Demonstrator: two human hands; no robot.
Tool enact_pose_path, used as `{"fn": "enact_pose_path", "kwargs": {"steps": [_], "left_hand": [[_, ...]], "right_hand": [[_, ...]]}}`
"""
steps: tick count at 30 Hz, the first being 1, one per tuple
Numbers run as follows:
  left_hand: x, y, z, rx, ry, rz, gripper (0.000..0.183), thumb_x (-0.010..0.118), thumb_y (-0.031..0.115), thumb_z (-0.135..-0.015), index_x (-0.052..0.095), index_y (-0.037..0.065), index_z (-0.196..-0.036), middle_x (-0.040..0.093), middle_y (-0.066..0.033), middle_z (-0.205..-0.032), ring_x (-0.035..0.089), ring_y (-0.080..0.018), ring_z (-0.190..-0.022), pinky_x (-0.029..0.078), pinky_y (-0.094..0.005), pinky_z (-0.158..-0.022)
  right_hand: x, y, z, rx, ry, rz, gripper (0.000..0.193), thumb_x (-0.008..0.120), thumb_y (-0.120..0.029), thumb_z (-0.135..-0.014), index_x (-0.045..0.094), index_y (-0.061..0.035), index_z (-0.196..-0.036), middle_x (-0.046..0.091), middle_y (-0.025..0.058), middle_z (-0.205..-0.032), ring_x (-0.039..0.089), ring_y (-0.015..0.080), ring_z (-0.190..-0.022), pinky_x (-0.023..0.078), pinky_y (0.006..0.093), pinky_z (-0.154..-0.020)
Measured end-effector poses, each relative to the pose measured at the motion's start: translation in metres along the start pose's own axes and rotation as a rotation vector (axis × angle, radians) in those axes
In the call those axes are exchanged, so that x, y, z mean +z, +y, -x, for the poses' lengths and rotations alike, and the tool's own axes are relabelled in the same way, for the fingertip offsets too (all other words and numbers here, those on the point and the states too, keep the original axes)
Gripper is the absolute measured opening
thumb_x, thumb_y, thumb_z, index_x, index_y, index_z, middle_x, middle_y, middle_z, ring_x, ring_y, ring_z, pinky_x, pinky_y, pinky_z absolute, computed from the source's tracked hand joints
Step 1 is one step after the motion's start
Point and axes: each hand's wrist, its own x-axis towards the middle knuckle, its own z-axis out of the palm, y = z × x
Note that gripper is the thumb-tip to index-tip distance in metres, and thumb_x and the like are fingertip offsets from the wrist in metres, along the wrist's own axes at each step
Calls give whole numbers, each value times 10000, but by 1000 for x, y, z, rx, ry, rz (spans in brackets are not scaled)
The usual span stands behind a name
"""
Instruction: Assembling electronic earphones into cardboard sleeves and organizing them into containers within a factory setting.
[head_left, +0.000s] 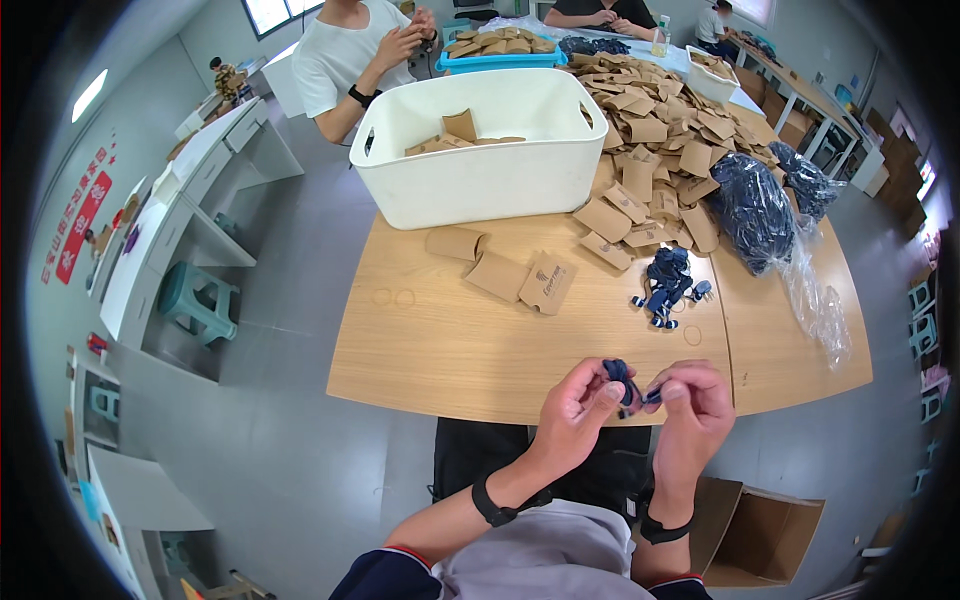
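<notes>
My left hand (570, 418) is closed on a small dark blue cord bundle (617, 374) just above the table's near edge. Close beside it, my right hand (700, 402) pinches a dark blue piece (653, 395), which looks like an end of the same cord. Fingers hide part of both. Farther off on the wooden table (450, 350) lies a loose heap of similar dark blue cords (667, 285) with light-tipped ends. Left of that heap, a printed brown cardboard sleeve (547, 283) rests beside two more brown sleeves.
A white tub (480, 185) with some brown sleeves stands at the table's far left. To its right spreads a large pile of sleeves (690, 130). Clear bags of dark blue items (750, 210) sit at the right. An open cardboard box (770, 535) is below. A person (340, 60) stands across.
</notes>
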Motion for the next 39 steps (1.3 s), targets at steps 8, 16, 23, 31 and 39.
{"fn": "enact_pose_path", "kwargs": {"steps": [8,16,23,31,39], "left_hand": [[11,29,4,71,64,-561,502,536,131,-975,344,-34,-1409,601,-97,-783,584,-154,-734,493,-289,-702],[-6,30,-3,437,-132,-995,565,589,60,-907,350,10,-1417,623,-131,-848,598,-307,-751,493,-369,-666],[1,44,-1,351,-139,-873,467,609,14,-870,441,5,-1306,630,-165,-940,598,-329,-839,496,-386,-715],[0,46,3,185,-214,-728,268,568,35,-919,470,1,-1167,622,-172,-945,600,-327,-866,489,-382,-745],[-2,50,9,114,-245,-620,420,530,33,-949,285,-21,-1287,602,-153,-902,594,-269,-835,466,-333,-784]], "right_hand": [[3,-12,7,291,-175,107,267,646,66,-816,641,31,-1080,554,17,-862,503,67,-689,411,189,-613],[-14,-7,1,443,-382,99,252,601,-23,-885,617,22,-1132,545,1,-889,500,56,-706,413,192,-595],[-12,-3,9,287,-345,120,171,585,-14,-894,565,10,-1062,526,8,-938,510,68,-817,427,200,-711],[-15,-1,12,129,-286,108,186,609,14,-872,570,7,-1054,521,22,-933,520,85,-808,434,215,-737],[-17,-16,9,323,-395,44,173,606,-74,-910,599,20,-1054,522,22,-909,538,94,-796,447,214,-728]]}}
